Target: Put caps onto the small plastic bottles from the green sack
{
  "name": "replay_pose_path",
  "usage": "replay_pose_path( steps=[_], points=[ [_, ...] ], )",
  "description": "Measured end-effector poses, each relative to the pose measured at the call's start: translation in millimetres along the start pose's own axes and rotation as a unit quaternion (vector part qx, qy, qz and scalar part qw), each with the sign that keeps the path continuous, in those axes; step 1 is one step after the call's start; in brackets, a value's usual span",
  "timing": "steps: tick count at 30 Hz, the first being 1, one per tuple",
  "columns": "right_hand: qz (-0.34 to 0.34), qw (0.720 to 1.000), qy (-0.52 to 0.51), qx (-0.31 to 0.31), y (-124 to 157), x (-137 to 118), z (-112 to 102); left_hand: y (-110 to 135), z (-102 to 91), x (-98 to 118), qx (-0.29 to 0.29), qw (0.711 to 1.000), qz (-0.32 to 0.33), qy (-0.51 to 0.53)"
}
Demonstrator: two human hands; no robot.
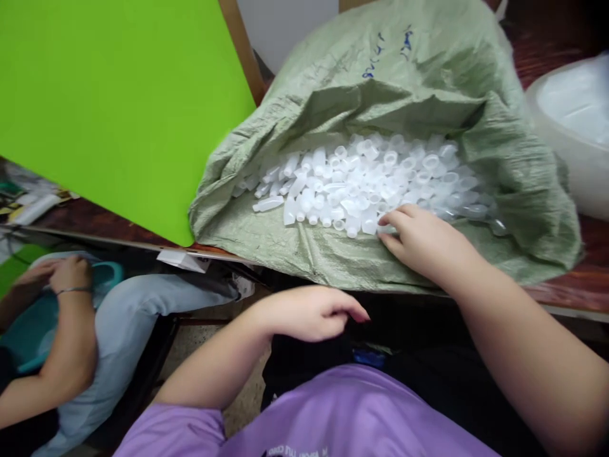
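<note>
My right hand (421, 244) reaches into the mouth of a pale green woven sack (328, 254). Its thumb and forefinger close around a small translucent plastic piece (386, 227) at the front of a heap of similar pieces (342, 190). Many are bottle-shaped with a narrow neck; others show round open ends. The grip is partly hidden by the fingers. Below the sack's front edge, over my lap, hangs my left hand (309, 314), forefinger stretched out and apart from the thumb. Nothing shows in it.
A bright green board (114, 108) stands left of the sack. At the right is a whitish tub (571, 152) on the dark red table (583, 279). To my left sits a person in light jeans (137, 311), hands over a teal basin (31, 336).
</note>
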State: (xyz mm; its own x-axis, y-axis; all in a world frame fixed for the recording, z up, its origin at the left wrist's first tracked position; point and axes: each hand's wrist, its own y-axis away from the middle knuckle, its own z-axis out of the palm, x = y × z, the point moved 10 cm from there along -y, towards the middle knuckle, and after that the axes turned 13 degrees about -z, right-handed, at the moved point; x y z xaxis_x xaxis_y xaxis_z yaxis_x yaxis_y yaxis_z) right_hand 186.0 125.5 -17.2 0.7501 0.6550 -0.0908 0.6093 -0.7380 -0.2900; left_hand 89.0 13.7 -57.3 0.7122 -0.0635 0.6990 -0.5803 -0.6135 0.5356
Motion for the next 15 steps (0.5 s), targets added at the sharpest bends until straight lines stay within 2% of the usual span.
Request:
replay_pose_path(
  steps=[1, 2, 3, 4, 5, 6, 7, 8, 11, 15],
  points=[
    [0.008, 1.0, 0.003, -0.019, -2, 2, 7, 8, -28.1, -6, 0.057, 0.998, -0.028, 0.004],
    [0.016, 0.999, 0.003, -0.033, -3, 4, 12, 16, -61.6, -19, 0.14, 0.987, -0.076, 0.002],
    [0.022, 0.999, 0.001, -0.042, -2, 5, 15, 27, -98.8, -36, 0.244, 0.959, -0.141, -0.014],
    [0.029, 0.999, 0.001, -0.046, 0, 7, 17, 41, -134.7, -52, 0.348, 0.914, -0.2, -0.053],
    [0.034, 0.998, 0.004, -0.049, 2, 8, 19, 52, -163.2, -64, 0.415, 0.871, -0.243, -0.098],
    [0.039, 0.998, 0.01, -0.051, 5, 9, 19, 59, -186.8, -75, 0.459, 0.834, -0.273, -0.139],
    [0.041, 0.998, 0.016, -0.051, 7, 10, 19, 60, -205.2, -85, 0.474, 0.813, -0.292, -0.172],
    [0.042, 0.998, 0.019, -0.05, 10, 10, 19, 55, -219.7, -95, 0.469, 0.805, -0.307, -0.195],
    [0.035, 0.999, 0.005, -0.038, 17, 7, 18, 31, -248.0, -119, 0.423, 0.82, -0.33, -0.198],
    [0.037, 0.999, -0.025, 0.012, 28, 4, 13, 2, -278.3, -111, 0.449, 0.835, -0.279, -0.151]
  ],
)
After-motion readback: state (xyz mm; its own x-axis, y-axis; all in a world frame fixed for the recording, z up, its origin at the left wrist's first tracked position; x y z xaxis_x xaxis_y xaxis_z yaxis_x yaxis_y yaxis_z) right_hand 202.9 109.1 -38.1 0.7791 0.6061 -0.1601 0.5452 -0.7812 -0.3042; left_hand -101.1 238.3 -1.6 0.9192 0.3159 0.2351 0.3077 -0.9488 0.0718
